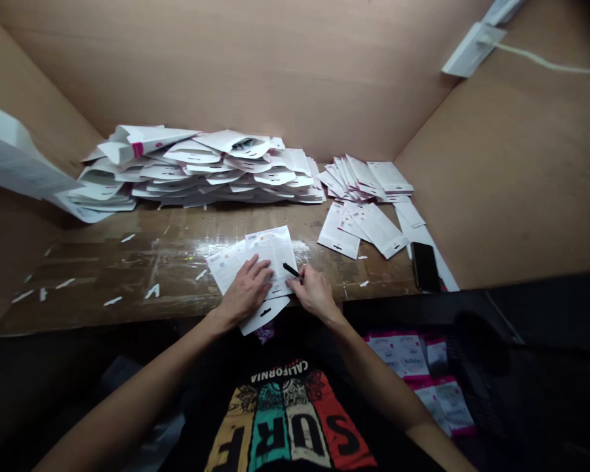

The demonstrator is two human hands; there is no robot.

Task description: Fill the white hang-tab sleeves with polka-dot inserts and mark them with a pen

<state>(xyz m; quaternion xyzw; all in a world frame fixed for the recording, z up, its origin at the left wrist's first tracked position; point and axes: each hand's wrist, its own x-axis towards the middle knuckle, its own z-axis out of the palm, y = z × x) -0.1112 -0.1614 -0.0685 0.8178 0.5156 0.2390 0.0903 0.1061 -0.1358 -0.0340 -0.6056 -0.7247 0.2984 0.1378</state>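
White printed flat packets [280, 246], overlapping, jutted past the front edge of a brown, tape-covered surface [128, 262] beneath a person's left hand [246, 288].
That hand lay unclenched, spread flat; the right hand [315, 292] grasped a slim black pen-like tool [291, 269] over the packets. An uneven stack of white packets [211, 170] lined the back edge, and a black rectangular phone [425, 267] rested near the right edge.

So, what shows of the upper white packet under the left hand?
The upper packet is flat, white and roughly rectangular, papery-looking, with small print. It lies over another white packet on the brown table, slightly turned. The left hand rests on it; the right hand, holding a black tool, is at its right edge.
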